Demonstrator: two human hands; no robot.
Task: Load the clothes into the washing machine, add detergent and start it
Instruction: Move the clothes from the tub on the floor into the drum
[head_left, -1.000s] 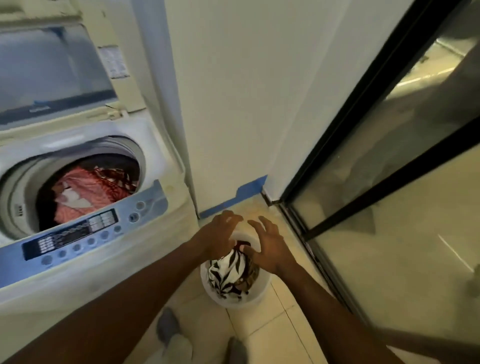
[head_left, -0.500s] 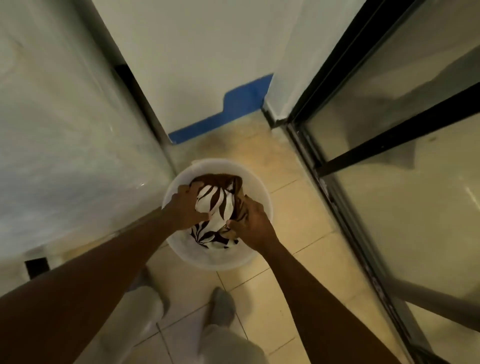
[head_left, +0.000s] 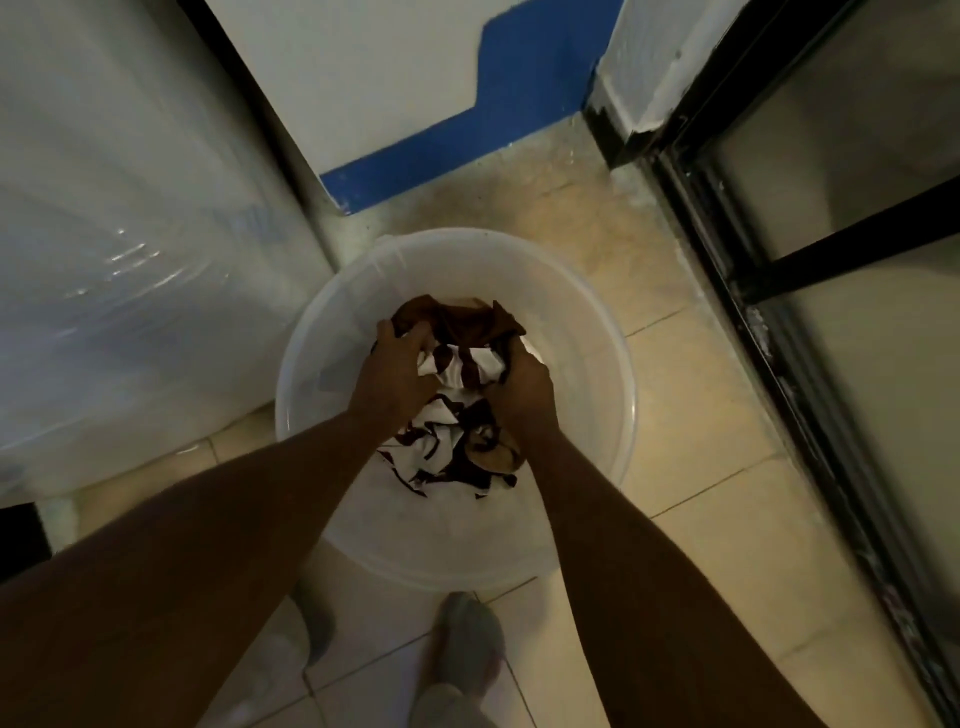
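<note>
Down on the pale tiled floor (head_left: 691, 431) stood a round translucent white plastic bucket (head_left: 587, 364), just beside the white side panel of the washing machine (head_left: 119, 291) at the left; within the bucket lay a crumpled bundle of brown-and-white patterned cloth with a plain brown piece on top (head_left: 457, 395), and both of the person's bare hands were down inside it. The left hand (head_left: 395, 371) had its fingers curled over the left part of the bundle, closed on the cloth; the right hand (head_left: 524, 387) had its fingers folded into the right part, gripping the cloth likewise, and the white and brown folds bunched up between the two hands. Both bare forearms reached in from the bottom edge of the view. Behind the bucket rose a white wall with a stepped blue painted band along its base (head_left: 467, 140); at the right ran a black-framed glass sliding door (head_left: 810, 270). Below the bucket showed the person's foot in a grey sock (head_left: 467, 644), on the tiles. No brand, label or writing could be read on the machine's panel, which was blurred, nor on the bucket or the cloth.
</note>
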